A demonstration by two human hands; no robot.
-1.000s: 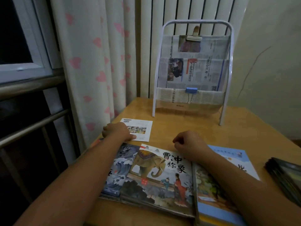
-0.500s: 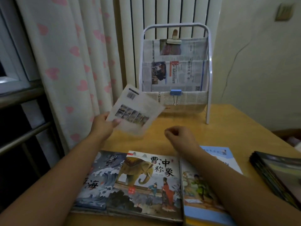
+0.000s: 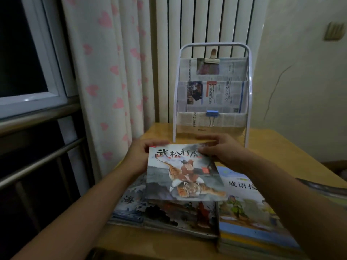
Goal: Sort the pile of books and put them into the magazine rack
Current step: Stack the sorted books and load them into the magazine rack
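A thin picture book with a tiger and a man on its cover (image 3: 183,173) is held face up above the pile, tilted toward me. My left hand (image 3: 139,153) grips its top left corner and my right hand (image 3: 223,149) grips its top right corner. Under it lie a wave-cover book (image 3: 129,205), a dark illustrated book (image 3: 180,216) and, to the right, a stack topped by a blue-edged children's book (image 3: 246,209). The white wire magazine rack (image 3: 213,87) stands at the table's far edge, its three pockets lined with newspaper.
The wooden table (image 3: 277,151) ends close to a heart-print curtain (image 3: 105,76) and metal rails (image 3: 39,162) on the left. A blue binder clip (image 3: 212,114) and a wooden clip (image 3: 212,58) hang on the rack. A dark stack of books (image 3: 326,188) lies at the right edge.
My left hand lifted the small book off the table and turned it over, so its tiger cover faces up. My right hand came up and took its other corner.
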